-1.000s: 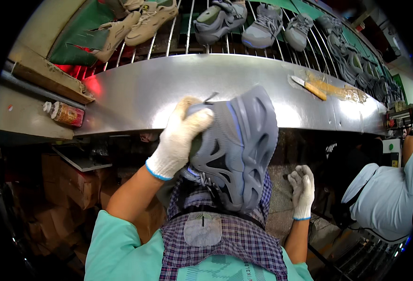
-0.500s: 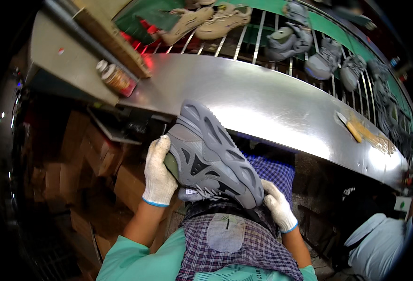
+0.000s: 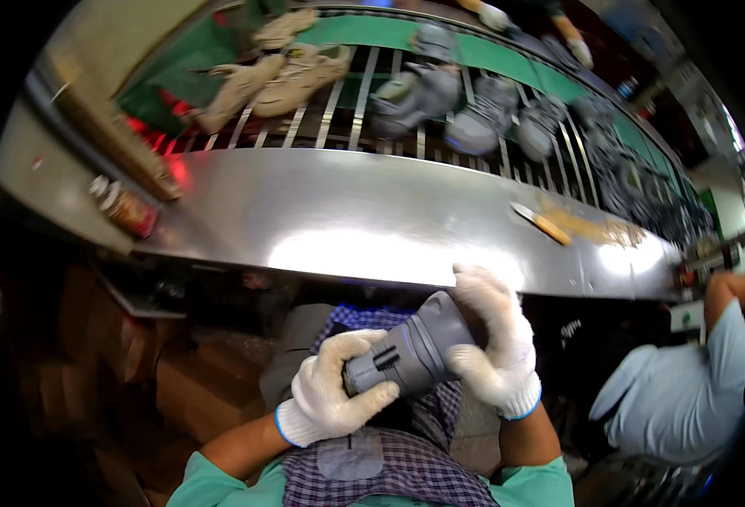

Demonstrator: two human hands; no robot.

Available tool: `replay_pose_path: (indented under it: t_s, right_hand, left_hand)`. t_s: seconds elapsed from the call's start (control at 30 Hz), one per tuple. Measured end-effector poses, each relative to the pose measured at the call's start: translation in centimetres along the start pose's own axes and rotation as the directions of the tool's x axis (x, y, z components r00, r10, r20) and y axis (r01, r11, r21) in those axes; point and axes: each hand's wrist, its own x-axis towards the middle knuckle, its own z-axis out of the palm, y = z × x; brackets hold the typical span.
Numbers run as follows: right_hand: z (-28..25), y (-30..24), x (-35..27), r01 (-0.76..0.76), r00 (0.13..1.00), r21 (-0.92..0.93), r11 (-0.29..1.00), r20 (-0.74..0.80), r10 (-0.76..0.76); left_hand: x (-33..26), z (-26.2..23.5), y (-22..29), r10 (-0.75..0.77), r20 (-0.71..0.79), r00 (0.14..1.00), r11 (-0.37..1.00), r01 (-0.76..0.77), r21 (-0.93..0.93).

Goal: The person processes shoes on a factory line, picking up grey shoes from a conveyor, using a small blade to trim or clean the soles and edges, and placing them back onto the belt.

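A grey sneaker (image 3: 415, 347) is held over my lap with its heel side showing; a dark tab runs down the back, and most of the rest of the shoe is hidden. My left hand (image 3: 332, 393), in a white knit glove with a blue cuff, grips it around the collar, thumb and fingers on opposite sides. Beside the sole end is my right hand (image 3: 501, 342), gloved the same way. Its fingers are stretched out and slightly blurred, with the thumb apart, close to the sole; whether the thumb touches it I cannot tell.
Ahead runs a shiny metal ledge (image 3: 322, 207) with an orange-handled knife (image 3: 543, 225) on it. Beyond, a slatted conveyor carries beige shoes (image 3: 301, 80) and several grey sneakers (image 3: 482, 117). A bottle (image 3: 125, 207) lies at left, above cardboard boxes (image 3: 199, 384). A person in pale blue (image 3: 685, 393) is at right.
The sneaker has turned from its side view to heel-on and tipped over. My left hand has moved to its collar; my right hand has come up with fingers spread. The view has shifted right.
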Motion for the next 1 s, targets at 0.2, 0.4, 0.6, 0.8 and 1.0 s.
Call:
replay_pose_path:
  t_s: [0.2,0.4,0.6,0.8,1.0]
  right_hand:
    - [-1.7,-1.0,-2.6,-0.028,0.994,-0.449,0.893,0.084,0.074]
    - [-5.9,10.0,-11.1,-0.645,0.738,0.213,0.734,-0.073,0.670]
    - [-2.2,9.0,-10.2,-0.493,0.870,-0.115,0.863,-0.083,0.486]
    - [2.3,11.6,-13.0,-0.655,0.635,0.421,0.628,-0.146,0.759]
    - [0.5,2.1,-11.2,-0.356,0.869,0.189,0.915,-0.293,0.398]
  left_hand:
    - [1.7,2.1,1.1,0.210,0.313,0.926,0.943,-0.276,0.185]
    - [0.0,-1.2,0.3,0.218,0.345,0.913,0.974,-0.228,-0.012]
    - [-4.3,-6.7,-2.2,-0.040,0.292,0.956,0.976,0.100,-0.195]
    - [-5.9,-12.6,-2.0,-0.355,0.268,0.896,0.915,0.392,-0.098]
    - [-0.8,-18.9,-2.0,-0.549,0.550,0.630,0.611,0.751,-0.251]
